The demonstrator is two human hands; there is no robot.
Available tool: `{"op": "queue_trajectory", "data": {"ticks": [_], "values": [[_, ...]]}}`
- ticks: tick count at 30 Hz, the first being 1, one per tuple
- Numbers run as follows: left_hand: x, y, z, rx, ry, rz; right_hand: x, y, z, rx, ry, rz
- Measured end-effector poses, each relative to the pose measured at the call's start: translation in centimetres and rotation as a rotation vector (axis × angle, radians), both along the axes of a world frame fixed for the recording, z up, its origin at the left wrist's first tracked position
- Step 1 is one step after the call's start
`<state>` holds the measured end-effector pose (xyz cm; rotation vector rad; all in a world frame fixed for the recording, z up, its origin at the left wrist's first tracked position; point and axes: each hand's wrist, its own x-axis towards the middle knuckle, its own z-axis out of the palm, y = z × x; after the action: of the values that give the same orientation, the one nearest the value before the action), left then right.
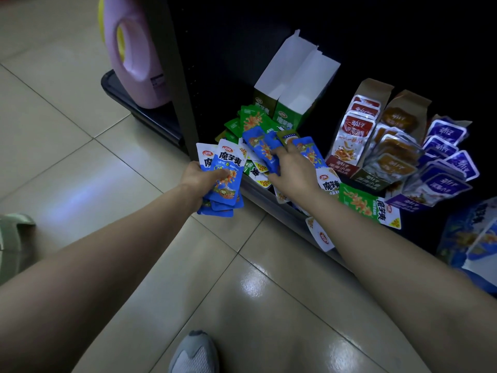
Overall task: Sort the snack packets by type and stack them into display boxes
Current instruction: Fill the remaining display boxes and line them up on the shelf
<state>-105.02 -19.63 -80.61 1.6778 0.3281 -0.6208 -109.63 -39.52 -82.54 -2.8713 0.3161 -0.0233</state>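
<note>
- Tiled floor [67, 130]: pale glossy tiles with dark grout lines, filling the 6 to 10 o'clock area.
- Pink jug [139, 63]: large, with a cut-through handle, upright at 11 o'clock.
- Yellow item [101, 20]: partly hidden behind the jug.
- Dark ledge [134, 103]: carries the jug.
- Shelf upright [183, 103]: dark post, just right of the jug.
- Grey shoe [195, 354]: 6 o'clock.
- Pale green footwear [13, 238]: 8 o'clock, at the frame edge.

2 hands: left hand [200, 175], right hand [291, 170]. 2 open green boxes [289, 118]. 3 filled boxes: red box [342, 164], brown box [368, 179], purple box [403, 204]. 1 pink jug [134, 57]. 1 grey shoe [193, 354]. Blue packets [226, 181] in left hand: approx. 4; loose ones too jumbled to count.
</note>
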Motion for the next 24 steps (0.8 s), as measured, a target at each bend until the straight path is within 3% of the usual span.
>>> {"op": "queue_trajectory", "data": {"ticks": [6,9,13,17,20,24], "values": [[0.1,0.3,-0.3,-0.008,0.044,-0.008,-2.0,-1.2,0.1,0.111,-0.214,-0.006],[-0.1,0.1,-0.1,-0.034,0.102,-0.068,-2.9,-1.7,0.4,0.188,-0.355,0.121],[-0.5,0.0,0.2,-0.084,0.181,-0.11,-3.6,-2.2,0.4,0.224,-0.231,0.298],[-0.9,-0.5,0.0,-0.099,0.265,-0.139,-4.6,-3.2,0.1,0.255,-0.141,0.323],[-1.6,-1.1,0.2,-0.224,0.332,-0.159,-5.4,-3.8,-0.1,0.24,-0.115,0.359],[-2.7,-2.7,-0.3,-0.138,0.222,-0.245,-6.1,-3.8,-0.3,0.15,-0.099,0.442]]}}
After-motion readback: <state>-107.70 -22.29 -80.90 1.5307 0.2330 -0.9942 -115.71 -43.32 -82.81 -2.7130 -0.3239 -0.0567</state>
